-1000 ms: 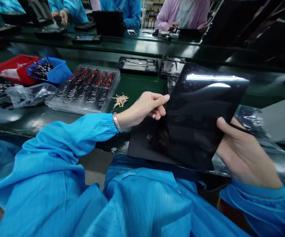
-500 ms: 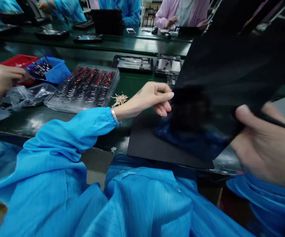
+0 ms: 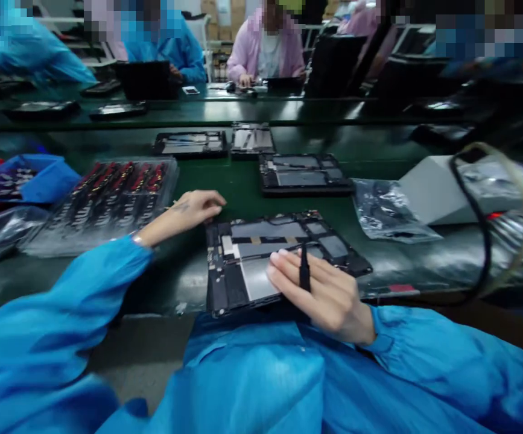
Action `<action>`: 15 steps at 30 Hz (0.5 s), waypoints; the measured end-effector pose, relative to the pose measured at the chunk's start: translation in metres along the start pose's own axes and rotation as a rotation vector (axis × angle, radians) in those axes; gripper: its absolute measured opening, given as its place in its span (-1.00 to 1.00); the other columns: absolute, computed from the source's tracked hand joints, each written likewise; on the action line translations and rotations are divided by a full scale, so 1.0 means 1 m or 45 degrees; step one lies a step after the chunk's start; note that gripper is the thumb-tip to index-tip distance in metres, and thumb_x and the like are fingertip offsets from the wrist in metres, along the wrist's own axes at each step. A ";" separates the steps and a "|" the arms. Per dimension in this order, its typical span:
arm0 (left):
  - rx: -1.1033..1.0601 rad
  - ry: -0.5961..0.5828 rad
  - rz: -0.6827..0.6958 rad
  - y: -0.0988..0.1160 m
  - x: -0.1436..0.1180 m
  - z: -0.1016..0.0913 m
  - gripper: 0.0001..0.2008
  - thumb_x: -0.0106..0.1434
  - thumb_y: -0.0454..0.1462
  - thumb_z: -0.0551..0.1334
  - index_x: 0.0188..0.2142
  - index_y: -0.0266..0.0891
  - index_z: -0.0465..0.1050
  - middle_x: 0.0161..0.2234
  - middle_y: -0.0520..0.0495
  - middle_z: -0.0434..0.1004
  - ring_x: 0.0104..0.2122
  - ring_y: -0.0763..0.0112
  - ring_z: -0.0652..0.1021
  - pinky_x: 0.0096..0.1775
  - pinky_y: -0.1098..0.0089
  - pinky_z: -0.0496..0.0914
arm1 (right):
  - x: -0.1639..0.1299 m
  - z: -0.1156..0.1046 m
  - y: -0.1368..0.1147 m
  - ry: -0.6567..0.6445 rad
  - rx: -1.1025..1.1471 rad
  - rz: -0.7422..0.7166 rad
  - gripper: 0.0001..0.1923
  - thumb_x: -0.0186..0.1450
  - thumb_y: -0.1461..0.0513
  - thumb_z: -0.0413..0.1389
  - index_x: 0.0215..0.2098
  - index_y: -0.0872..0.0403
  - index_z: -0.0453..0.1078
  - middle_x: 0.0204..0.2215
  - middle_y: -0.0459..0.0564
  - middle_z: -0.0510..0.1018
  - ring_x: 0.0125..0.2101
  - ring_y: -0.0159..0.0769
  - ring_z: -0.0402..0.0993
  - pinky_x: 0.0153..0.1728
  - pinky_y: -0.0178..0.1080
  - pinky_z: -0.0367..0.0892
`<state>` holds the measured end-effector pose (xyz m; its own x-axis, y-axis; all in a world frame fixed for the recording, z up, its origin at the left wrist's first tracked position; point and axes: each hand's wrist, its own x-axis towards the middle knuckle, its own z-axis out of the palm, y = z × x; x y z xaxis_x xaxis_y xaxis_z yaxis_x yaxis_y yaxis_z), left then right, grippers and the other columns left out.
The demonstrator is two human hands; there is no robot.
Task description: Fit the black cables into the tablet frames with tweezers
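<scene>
An opened tablet [image 3: 265, 259] lies at the bench's near edge, its circuit boards and silver battery cells facing up. My right hand [image 3: 327, 292] rests over its near right part, fingertips on a silver cell. Slim black tweezers [image 3: 304, 271] are tucked between the fingers of that hand, pointing up and away. My left hand [image 3: 198, 208] hovers by the tablet's far left corner, fingers loosely curved with a gap at the thumb. Nothing shows in it, and whether it touches the corner I cannot tell.
Left are a clear tray of red and black parts [image 3: 111, 199] and a blue bin [image 3: 48, 178]. Beyond lie several opened tablets [image 3: 306, 175]. At right are a plastic bag [image 3: 390, 211], a white box [image 3: 440, 190] and looped cables [image 3: 482, 223]. People sit opposite.
The big dark slab my right hand held tilted up is down; the opened tablet now lies before me. My right hand has come left onto it. The view has turned right.
</scene>
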<state>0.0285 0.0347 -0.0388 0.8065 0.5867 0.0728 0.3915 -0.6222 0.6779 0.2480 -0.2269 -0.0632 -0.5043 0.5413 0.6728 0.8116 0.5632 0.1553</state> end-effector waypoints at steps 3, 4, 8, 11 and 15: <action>0.290 -0.049 -0.069 -0.021 -0.029 -0.002 -0.48 0.42 0.05 0.08 -0.02 -0.29 0.62 -0.18 -0.17 0.66 -0.19 0.17 0.63 -0.06 0.21 0.46 | -0.007 -0.002 -0.009 -0.064 0.001 0.049 -0.70 0.50 0.41 0.02 0.09 0.26 0.52 0.09 0.28 0.63 0.14 0.05 0.59 0.13 0.06 0.57; 0.335 -0.038 -0.089 -0.026 -0.036 0.001 -0.41 0.42 0.09 0.03 0.04 -0.27 0.61 -0.10 -0.21 0.65 -0.08 0.09 0.62 0.03 0.14 0.46 | -0.008 -0.002 -0.012 -0.080 0.005 0.066 -0.71 0.50 0.41 0.03 0.09 0.24 0.53 0.07 0.26 0.65 0.13 0.04 0.60 0.12 0.06 0.58; 0.442 0.050 -0.135 -0.035 -0.060 0.027 -0.31 0.44 0.17 -0.09 0.19 -0.17 0.55 0.01 -0.25 0.57 0.07 -0.04 0.55 0.19 -0.10 0.39 | -0.011 0.004 -0.019 -0.064 0.036 0.096 -0.73 0.50 0.39 0.06 0.07 0.21 0.53 0.04 0.23 0.67 0.10 -0.06 0.62 0.13 -0.01 0.57; 0.371 0.164 -0.180 -0.036 -0.071 0.046 -0.35 0.45 0.18 -0.09 0.18 -0.10 0.51 0.20 -0.21 0.49 0.27 -0.11 0.43 0.32 -0.22 0.26 | -0.015 0.012 -0.019 -0.042 0.069 0.066 -0.76 0.52 0.22 0.12 0.02 0.19 0.55 0.02 0.21 0.68 0.07 -0.09 0.63 0.13 -0.04 0.57; 0.106 0.159 -0.358 -0.021 -0.083 0.055 -0.30 0.34 0.27 0.07 0.29 -0.03 0.29 0.26 -0.13 0.49 0.29 -0.09 0.48 0.26 -0.06 0.46 | -0.022 0.018 -0.015 0.028 0.030 0.038 -0.76 0.49 0.16 0.19 0.01 0.12 0.58 0.02 0.15 0.68 0.08 -0.12 0.62 0.17 -0.02 0.53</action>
<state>-0.0227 -0.0295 -0.0992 0.6028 0.7977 -0.0161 0.6304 -0.4638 0.6225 0.2414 -0.2360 -0.0935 -0.4730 0.5447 0.6926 0.8191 0.5614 0.1178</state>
